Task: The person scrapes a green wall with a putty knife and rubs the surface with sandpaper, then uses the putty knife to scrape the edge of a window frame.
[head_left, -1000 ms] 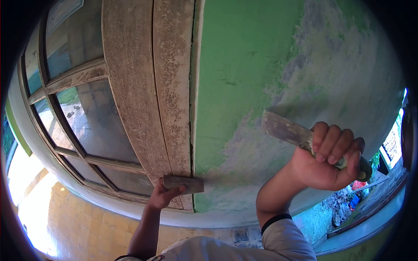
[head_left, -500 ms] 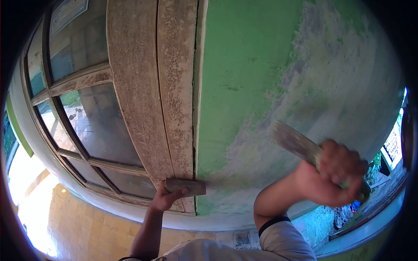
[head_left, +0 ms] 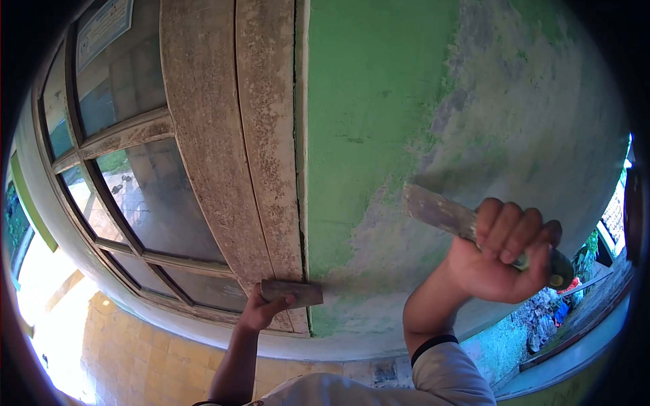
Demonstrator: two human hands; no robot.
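Note:
My right hand (head_left: 508, 254) is wrapped round the dark handle of a scraper (head_left: 437, 208), whose wide, stained blade points up and left at the wall. Green paint (head_left: 372, 122) covers the wall's left part, while a patchy grey-white area (head_left: 514, 149) spreads over the right. Lower down, my left hand (head_left: 261, 308) pinches a flat rectangular blade (head_left: 292, 293) between thumb and fingers. That blade lies across the edge where the worn wooden frame (head_left: 271, 135) meets the green wall.
On the left is a window (head_left: 156, 196) with wooden bars and a paper notice (head_left: 103, 30) behind or on its glass. Yellowish floor tiles (head_left: 135, 338) show below. A low ledge (head_left: 575, 358) and cluttered items (head_left: 542, 321) are at the lower right.
My right hand and its scraper have shifted a little left and up across the wall. My left hand stays nearly in place with its blade. The view has tilted slightly.

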